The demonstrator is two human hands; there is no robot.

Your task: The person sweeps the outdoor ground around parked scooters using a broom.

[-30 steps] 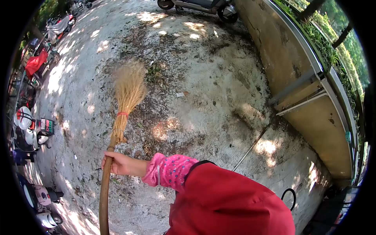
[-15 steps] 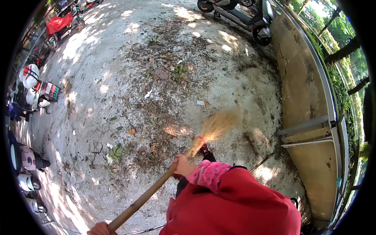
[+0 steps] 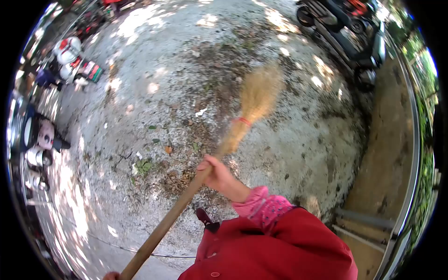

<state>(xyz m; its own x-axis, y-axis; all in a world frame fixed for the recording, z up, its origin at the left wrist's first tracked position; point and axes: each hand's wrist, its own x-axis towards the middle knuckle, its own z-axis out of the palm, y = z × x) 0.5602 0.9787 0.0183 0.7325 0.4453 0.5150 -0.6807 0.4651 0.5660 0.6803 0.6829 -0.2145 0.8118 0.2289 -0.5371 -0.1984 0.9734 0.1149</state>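
A straw broom (image 3: 259,95) with a red binding and a long wooden handle slants up and to the right, its bristles over the littered ground and blurred by motion. My right hand (image 3: 215,173), in a pink cuff and red sleeve, is wrapped round the lower handle below the straw head. At the bottom edge my left hand (image 3: 111,276) grips the upper handle; most of it is cut off. Below the right hand lies a heap of dry leaves (image 3: 178,182), with green leaves (image 3: 143,166) beside it. A white scrap (image 3: 201,112) lies left of the bristles.
Parked scooters (image 3: 343,35) stand at the upper right beside a low wall (image 3: 387,140) with a metal rail. More scooters line the left side, among them a pink one (image 3: 46,134). A thin cable (image 3: 172,255) runs across the ground near my shoe (image 3: 203,215).
The broom head has swung forward, away from my body, and now lies over the leaf litter farther up. My right hand went forward with it, and the view has shifted.
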